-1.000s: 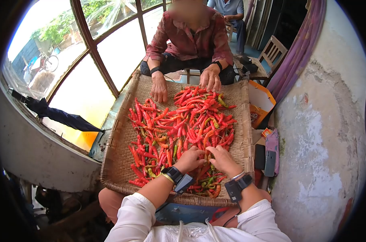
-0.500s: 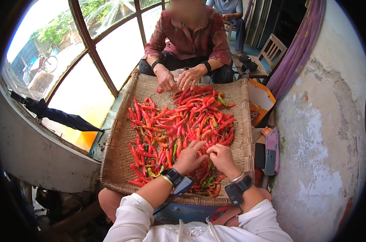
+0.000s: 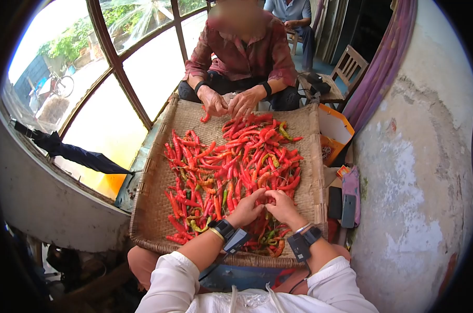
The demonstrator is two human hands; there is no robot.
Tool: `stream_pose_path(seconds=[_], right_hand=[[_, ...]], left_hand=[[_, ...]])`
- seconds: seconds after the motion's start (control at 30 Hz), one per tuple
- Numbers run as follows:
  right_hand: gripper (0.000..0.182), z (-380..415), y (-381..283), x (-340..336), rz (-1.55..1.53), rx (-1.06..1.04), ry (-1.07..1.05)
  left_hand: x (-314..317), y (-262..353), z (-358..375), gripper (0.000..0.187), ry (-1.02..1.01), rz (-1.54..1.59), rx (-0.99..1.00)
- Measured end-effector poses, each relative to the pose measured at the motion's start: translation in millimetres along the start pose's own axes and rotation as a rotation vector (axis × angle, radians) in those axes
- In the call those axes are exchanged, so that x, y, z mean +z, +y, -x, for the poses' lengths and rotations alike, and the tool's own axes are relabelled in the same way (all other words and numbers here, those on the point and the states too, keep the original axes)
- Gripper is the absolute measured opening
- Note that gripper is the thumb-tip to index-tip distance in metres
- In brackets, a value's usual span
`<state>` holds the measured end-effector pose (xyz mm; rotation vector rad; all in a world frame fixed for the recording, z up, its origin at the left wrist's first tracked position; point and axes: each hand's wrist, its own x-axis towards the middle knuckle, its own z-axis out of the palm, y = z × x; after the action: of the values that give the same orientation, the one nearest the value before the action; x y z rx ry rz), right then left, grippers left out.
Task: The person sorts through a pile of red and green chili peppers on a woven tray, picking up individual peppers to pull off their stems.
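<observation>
A broad woven tray lies before me, heaped with mostly red chili peppers and a few green and yellow ones. Over the near part of the heap, my left hand and my right hand meet at the fingertips. Both have curled, closed fingers. Whatever is pinched between them is too small or hidden to make out. Loose stems and darker peppers lie below my wrists.
Across the tray sits a person whose two hands work over the far edge, a red pepper beside them. Another person sits behind. A folded umbrella is at left; a phone, an orange box and a wooden chair are at right.
My hands have drawn closer together, fingertips now meeting. The other person's hands have come together too, and a red pepper shows under their left-side hand.
</observation>
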<state>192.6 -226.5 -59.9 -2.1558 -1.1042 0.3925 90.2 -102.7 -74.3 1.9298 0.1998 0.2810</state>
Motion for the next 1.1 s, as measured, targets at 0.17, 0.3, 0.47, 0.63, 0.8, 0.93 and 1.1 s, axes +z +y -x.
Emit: stream_pose_path(seconds=[0.17,0.3,0.47,0.63,0.8,0.93,1.1], right_hand=[[0.023,-5,4,0,-0.774,0.22,-0.032],[0.017,-1,-26,-24,-0.978,0.351,-0.117],[0.02,1,-38,-26,-0.664,0.121,0.036],[0.018,4,-43,-36,-0.521,0.092,0.042],[0.014,4,-49,-53,-0.347,-0.009,0.054],[0.009,3,-51,-66,-0.743,0.087,0.022],[0.009,3,-46,-68,-1.034,0.135,0.029]], left_hand=[[0,5,-1,0.042,-0.024,0.449,-0.187],[-16,21,2,0.035,-0.009,0.705,-0.336],[-16,33,6,0.033,-0.045,0.839,-0.352],[-13,35,5,0.033,-0.023,0.857,-0.261],[-13,26,5,0.02,-0.05,0.337,-0.274],[-5,22,-3,0.021,0.108,-0.018,0.421],[-12,41,8,0.023,-0.399,0.294,-0.178]])
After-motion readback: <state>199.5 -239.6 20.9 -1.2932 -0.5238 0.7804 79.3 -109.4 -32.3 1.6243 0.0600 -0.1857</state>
